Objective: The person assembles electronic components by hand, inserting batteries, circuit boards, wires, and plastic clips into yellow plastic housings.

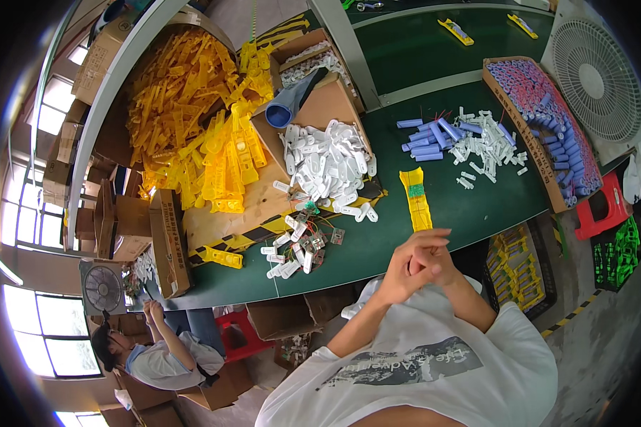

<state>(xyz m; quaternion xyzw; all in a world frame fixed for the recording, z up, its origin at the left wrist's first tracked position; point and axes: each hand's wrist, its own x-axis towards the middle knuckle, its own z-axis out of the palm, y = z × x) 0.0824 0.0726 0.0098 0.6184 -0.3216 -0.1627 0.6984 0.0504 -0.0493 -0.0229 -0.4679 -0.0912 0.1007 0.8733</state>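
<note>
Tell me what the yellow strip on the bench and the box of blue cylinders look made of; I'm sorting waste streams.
Yellow strip: likely moulded plastic, uniform bright colour, slight sheen. Box: brown corrugated cardboard, matte, raw edges. Blue cylinders: glossy film-like wrap; core unseen.

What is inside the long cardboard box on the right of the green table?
The box holds rows of blue and pink cylinders, packed on end. Anything beneath that top layer is covered.

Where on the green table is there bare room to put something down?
Bare green table shows between the yellow strip and the long cardboard tray of blue cells, below the loose blue cells and white clips. It is crowded to the left: the white parts pile, small wired boards, and yellow parts heap.
</note>
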